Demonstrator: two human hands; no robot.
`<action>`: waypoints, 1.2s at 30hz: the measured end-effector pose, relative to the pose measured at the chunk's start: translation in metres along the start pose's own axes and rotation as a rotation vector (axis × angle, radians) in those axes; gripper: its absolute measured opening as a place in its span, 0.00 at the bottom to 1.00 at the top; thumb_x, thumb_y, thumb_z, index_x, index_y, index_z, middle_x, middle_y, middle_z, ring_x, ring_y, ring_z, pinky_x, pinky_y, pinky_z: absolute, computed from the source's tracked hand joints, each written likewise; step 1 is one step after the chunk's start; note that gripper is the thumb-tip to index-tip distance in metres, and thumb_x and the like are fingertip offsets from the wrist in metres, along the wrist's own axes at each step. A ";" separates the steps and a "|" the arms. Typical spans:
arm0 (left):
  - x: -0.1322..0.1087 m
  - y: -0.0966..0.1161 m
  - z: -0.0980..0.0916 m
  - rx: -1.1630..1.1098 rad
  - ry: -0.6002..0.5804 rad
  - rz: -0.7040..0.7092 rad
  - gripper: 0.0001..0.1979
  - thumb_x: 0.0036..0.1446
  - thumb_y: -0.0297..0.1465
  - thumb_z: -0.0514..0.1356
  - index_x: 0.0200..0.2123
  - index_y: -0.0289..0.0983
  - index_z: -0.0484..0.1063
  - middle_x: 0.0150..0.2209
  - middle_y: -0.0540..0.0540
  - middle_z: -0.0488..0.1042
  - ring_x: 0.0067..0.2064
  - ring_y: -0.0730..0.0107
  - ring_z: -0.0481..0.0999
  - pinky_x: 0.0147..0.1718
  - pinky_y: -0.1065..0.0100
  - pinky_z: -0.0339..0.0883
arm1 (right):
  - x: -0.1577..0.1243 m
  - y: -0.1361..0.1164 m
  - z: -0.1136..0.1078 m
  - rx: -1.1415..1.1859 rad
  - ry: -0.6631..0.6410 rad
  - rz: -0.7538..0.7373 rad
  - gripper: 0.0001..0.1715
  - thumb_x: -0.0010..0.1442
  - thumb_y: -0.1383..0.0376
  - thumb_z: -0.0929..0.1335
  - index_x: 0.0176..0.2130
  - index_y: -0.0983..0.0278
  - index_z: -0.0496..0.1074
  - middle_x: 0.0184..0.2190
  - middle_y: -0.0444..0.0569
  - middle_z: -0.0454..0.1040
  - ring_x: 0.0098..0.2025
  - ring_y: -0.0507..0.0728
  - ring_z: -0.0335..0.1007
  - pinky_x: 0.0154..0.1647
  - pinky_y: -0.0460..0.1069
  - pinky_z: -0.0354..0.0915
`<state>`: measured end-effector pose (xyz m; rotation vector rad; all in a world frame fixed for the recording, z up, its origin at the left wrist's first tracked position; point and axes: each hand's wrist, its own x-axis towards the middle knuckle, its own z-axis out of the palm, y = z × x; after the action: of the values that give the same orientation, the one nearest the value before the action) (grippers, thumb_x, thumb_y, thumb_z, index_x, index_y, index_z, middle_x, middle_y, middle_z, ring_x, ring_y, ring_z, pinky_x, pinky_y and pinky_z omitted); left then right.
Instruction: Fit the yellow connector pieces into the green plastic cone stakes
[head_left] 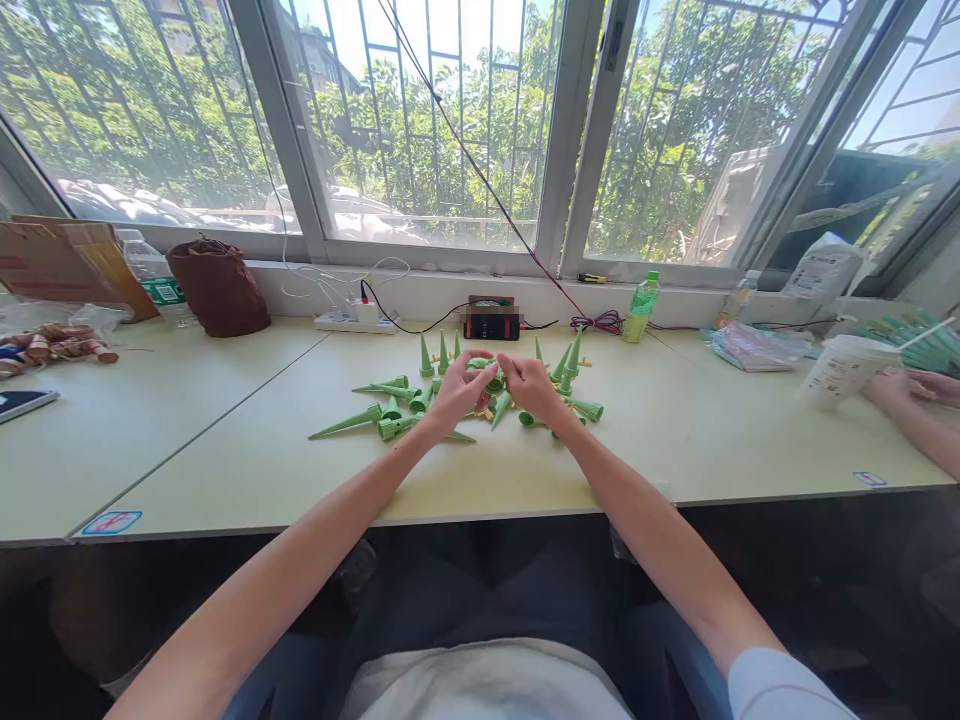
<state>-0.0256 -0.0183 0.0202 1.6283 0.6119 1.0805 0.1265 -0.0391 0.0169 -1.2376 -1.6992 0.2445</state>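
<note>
Green spikes [501, 408]: handling seems underway; next calls for steadiness. Your left hand [456, 388] curls half-open, right hand [534, 388] pinches; hold unclear.

We had a cluster of green plastic spikes [349, 422] on the bench [247, 460]: long tapers, hollow collars at the wide end. Several stood point-up toward the back; the rest lay on their sides, pointing mixed ways. We saw small yellow pieces [586, 363] among them. One green collar [493, 385] showed at our fingers [511, 369]; grip unclear.
</note>
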 end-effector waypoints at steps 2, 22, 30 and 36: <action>-0.001 0.000 0.001 0.003 -0.023 0.043 0.24 0.53 0.46 0.64 0.46 0.38 0.63 0.20 0.58 0.64 0.16 0.80 0.63 0.15 0.77 0.55 | 0.000 -0.001 0.000 0.025 -0.009 0.029 0.35 0.64 0.41 0.54 0.20 0.63 0.56 0.15 0.42 0.56 0.21 0.50 0.52 0.24 0.47 0.51; 0.004 -0.003 0.000 0.093 -0.104 0.057 0.22 0.54 0.46 0.63 0.42 0.35 0.68 0.35 0.47 0.71 0.21 0.79 0.70 0.14 0.76 0.59 | 0.000 -0.005 0.000 0.174 -0.016 0.159 0.37 0.62 0.37 0.56 0.20 0.62 0.60 0.10 0.42 0.56 0.15 0.50 0.53 0.18 0.47 0.53; 0.003 -0.007 -0.001 0.275 -0.065 0.157 0.20 0.56 0.45 0.61 0.45 0.37 0.68 0.38 0.47 0.71 0.22 0.81 0.69 0.16 0.77 0.58 | 0.001 -0.001 0.000 0.333 -0.002 0.221 0.35 0.59 0.37 0.60 0.19 0.61 0.56 0.10 0.39 0.52 0.13 0.48 0.49 0.14 0.46 0.50; 0.004 -0.012 0.001 0.415 0.017 0.291 0.16 0.58 0.43 0.59 0.44 0.38 0.72 0.44 0.45 0.71 0.23 0.83 0.68 0.22 0.76 0.63 | 0.003 0.002 0.001 0.412 -0.021 0.258 0.34 0.59 0.38 0.61 0.19 0.60 0.53 0.11 0.38 0.50 0.11 0.47 0.46 0.13 0.47 0.48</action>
<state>-0.0213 -0.0112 0.0106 2.1190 0.6538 1.2345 0.1271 -0.0358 0.0168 -1.1381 -1.4116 0.7268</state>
